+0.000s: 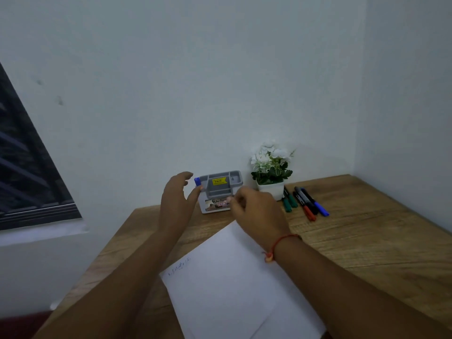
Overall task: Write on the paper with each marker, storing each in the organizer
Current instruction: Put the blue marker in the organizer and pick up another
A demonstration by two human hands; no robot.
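A grey organizer (pixel 221 185) with a yellow price sticker stands at the back of the wooden desk. A blue-capped marker (pixel 197 181) sticks up at its left end. My left hand (pixel 177 200) hovers beside that end with fingers spread, the thumb close under the blue cap. My right hand (pixel 255 210) is curled against the organizer's front right corner, its fingertips touching it. A white sheet of paper (pixel 234 285) lies in front of me with faint blue writing (pixel 179 265) near its left corner. Several more markers (pixel 304 203), green, red, black and blue, lie to the right.
A small white pot of white flowers (pixel 271 172) stands right of the organizer, against the wall. The desk (pixel 367 241) fits into a corner, with walls behind and to the right. A dark window (pixel 29 167) is on the left.
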